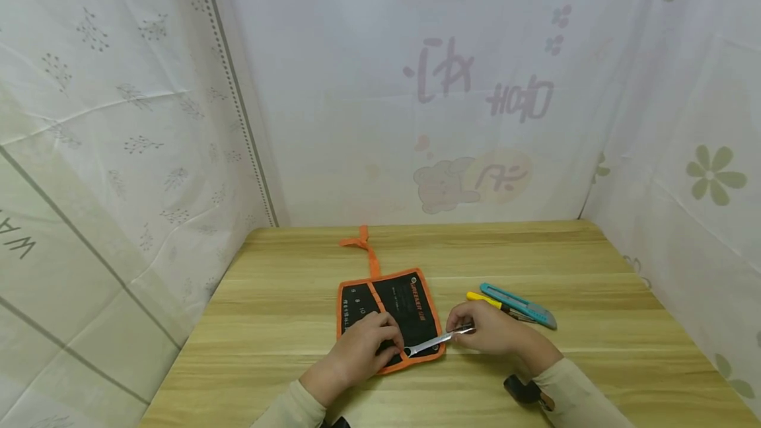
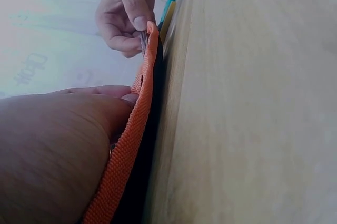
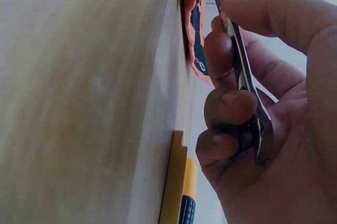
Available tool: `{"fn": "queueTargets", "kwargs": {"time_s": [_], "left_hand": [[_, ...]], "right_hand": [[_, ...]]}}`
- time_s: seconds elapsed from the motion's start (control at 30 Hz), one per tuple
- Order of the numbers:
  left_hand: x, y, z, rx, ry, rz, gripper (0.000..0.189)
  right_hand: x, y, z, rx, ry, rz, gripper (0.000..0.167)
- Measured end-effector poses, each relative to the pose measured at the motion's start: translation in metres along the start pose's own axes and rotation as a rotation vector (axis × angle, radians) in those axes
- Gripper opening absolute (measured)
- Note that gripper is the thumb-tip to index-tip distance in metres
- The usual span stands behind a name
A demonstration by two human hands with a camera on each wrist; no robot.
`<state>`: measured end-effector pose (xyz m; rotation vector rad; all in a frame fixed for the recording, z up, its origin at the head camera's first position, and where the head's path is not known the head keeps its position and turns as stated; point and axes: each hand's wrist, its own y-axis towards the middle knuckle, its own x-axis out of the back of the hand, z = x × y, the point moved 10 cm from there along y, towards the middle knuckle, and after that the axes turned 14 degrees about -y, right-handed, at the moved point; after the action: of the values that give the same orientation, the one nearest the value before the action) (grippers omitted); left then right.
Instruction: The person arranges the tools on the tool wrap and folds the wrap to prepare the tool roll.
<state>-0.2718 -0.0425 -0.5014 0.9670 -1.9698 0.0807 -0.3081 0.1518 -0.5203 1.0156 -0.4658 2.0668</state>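
A black tool pouch (image 1: 407,299) with orange edging lies on the table in the head view. On its lower part is my left hand (image 1: 364,343), with fingertips pinching the orange trim (image 2: 138,113) seen in the left wrist view. My right hand (image 1: 490,330) grips a silver wrench (image 1: 429,343) by one end. The wrench lies slantwise over the pouch's lower right, its far end close to my left fingertips. In the right wrist view, thumb and curled fingers surround the wrench (image 3: 242,63); its near end sits by the palm.
Beyond my right hand lie a teal utility knife (image 1: 520,304) and a yellow-handled tool (image 1: 484,298), partly covered by the hand. An orange strap (image 1: 371,257) runs from the pouch toward the back edge of the wooden table (image 1: 267,322). Patterned curtains (image 1: 357,117) surround the table.
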Motion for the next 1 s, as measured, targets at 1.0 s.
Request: {"fn": "queueTargets", "kwargs": {"time_s": [1.0], "left_hand": [[0.003,0.001,-0.004,-0.012,0.02,-0.019,0.007]], "right_hand": [[-0.001,0.002,0.009,-0.081,-0.285,-0.048,0.023]]}}
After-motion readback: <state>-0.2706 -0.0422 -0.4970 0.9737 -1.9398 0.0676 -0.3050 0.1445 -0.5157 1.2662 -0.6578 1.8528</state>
